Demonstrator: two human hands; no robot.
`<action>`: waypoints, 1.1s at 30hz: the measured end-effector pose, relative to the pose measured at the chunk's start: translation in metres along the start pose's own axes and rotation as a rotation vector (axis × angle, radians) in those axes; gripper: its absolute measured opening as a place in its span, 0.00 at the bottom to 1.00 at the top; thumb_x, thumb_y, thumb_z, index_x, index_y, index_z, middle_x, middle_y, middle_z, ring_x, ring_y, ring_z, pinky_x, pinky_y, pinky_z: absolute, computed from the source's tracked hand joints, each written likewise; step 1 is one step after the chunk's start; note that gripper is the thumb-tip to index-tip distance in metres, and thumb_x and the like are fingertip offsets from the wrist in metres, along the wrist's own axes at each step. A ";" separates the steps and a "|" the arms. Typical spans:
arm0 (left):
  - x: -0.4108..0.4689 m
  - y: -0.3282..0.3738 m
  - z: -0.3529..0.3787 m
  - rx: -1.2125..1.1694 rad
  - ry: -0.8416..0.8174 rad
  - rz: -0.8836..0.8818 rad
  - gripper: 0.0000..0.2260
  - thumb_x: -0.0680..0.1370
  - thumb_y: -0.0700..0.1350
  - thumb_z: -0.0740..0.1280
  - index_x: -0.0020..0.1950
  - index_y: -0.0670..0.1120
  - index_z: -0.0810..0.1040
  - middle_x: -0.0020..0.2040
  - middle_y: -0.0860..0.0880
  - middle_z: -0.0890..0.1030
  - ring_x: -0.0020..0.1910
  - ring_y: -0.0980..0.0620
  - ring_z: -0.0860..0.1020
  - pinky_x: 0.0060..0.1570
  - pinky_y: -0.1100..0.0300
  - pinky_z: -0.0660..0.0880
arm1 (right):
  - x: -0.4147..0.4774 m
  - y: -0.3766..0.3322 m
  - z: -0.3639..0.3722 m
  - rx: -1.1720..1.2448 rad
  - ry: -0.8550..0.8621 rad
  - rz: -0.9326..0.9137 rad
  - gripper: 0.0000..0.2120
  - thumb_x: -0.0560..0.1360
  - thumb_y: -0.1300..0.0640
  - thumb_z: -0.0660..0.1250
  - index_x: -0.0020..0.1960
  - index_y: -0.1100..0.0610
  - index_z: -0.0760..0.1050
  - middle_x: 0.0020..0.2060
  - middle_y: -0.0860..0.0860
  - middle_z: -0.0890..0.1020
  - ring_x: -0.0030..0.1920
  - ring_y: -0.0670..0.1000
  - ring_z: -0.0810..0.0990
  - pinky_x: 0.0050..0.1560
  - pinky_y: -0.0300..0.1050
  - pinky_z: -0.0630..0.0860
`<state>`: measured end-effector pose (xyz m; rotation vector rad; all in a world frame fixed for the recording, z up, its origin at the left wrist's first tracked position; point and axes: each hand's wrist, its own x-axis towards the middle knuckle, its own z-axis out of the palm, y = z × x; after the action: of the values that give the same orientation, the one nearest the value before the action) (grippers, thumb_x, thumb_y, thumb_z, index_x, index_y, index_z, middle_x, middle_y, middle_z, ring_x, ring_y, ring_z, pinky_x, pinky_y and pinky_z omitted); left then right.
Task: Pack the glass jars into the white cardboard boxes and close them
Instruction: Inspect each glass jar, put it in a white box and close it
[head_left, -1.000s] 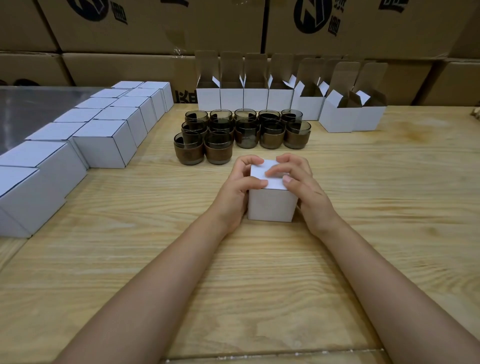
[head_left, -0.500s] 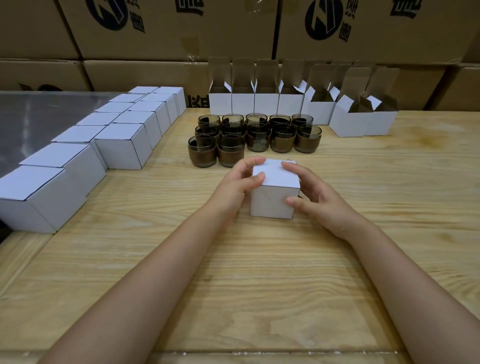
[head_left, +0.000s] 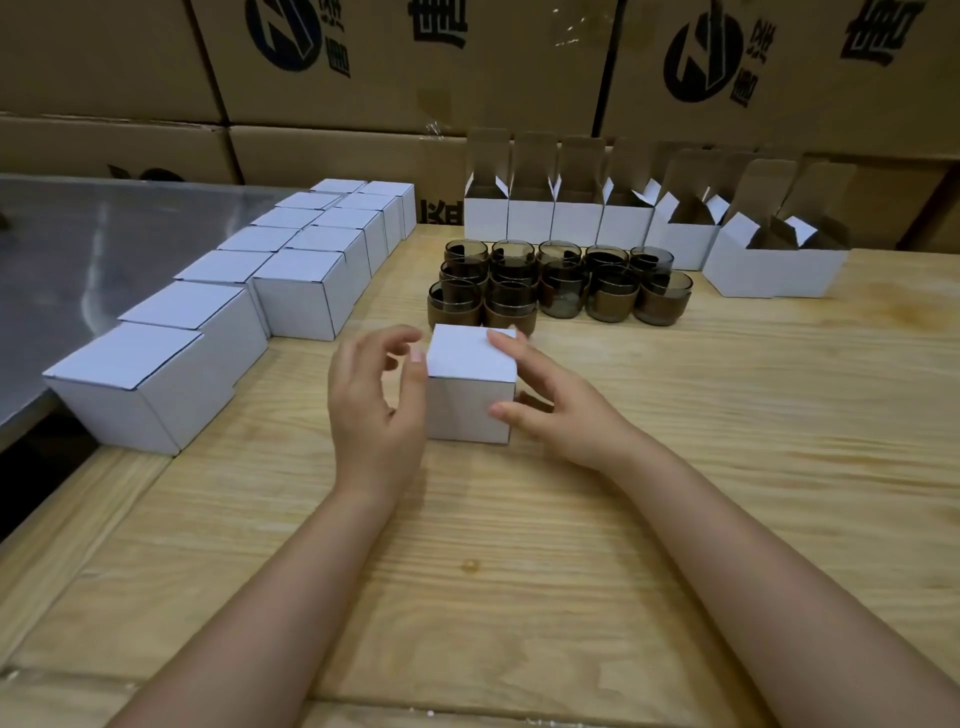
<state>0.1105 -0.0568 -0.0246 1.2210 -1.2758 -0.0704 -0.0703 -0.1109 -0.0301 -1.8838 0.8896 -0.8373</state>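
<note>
Fingers (head_left: 506, 345) of right hand (head_left: 558, 415) wrap closed box (head_left: 470, 387): index over top corner, thumb on front face. Left hand (head_left: 374, 410) slack, loosely curled, holding nothing; thumb tip at box's left edge, contact unclear. Box sits on surface (head_left: 519, 545), just in front of glass jars (head_left: 561, 286).

Risks:
- one-handed corner grip may let box tip, or lid flap spring up
- swing toward finished boxes (head_left: 301, 291) may nudge row
- back edge may knock nearest jars over

Open boxes (head_left: 576, 223) wait behind jars.
</note>
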 end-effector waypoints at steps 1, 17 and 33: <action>0.001 -0.001 -0.002 0.079 0.011 0.055 0.08 0.77 0.46 0.62 0.49 0.47 0.80 0.46 0.48 0.78 0.45 0.56 0.73 0.51 0.61 0.67 | 0.009 -0.003 0.009 -0.019 0.001 -0.011 0.33 0.74 0.57 0.71 0.65 0.27 0.61 0.76 0.42 0.53 0.71 0.29 0.54 0.71 0.44 0.65; 0.039 -0.051 -0.021 0.296 0.200 -0.331 0.18 0.81 0.37 0.58 0.72 0.38 0.69 0.76 0.45 0.64 0.72 0.42 0.63 0.70 0.56 0.55 | 0.138 -0.035 0.122 -0.145 -0.006 -0.051 0.33 0.77 0.57 0.68 0.77 0.48 0.57 0.78 0.56 0.52 0.77 0.47 0.52 0.73 0.42 0.57; 0.045 -0.059 -0.019 0.259 0.229 -0.398 0.22 0.82 0.41 0.58 0.76 0.38 0.61 0.79 0.42 0.55 0.77 0.45 0.55 0.72 0.57 0.51 | 0.114 -0.024 0.126 -0.204 0.005 -0.010 0.37 0.76 0.56 0.66 0.79 0.50 0.49 0.77 0.49 0.57 0.75 0.47 0.59 0.69 0.33 0.56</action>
<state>0.1743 -0.0985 -0.0331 1.6449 -0.8475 -0.0522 0.0980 -0.1444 -0.0365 -2.0642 1.0011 -0.7818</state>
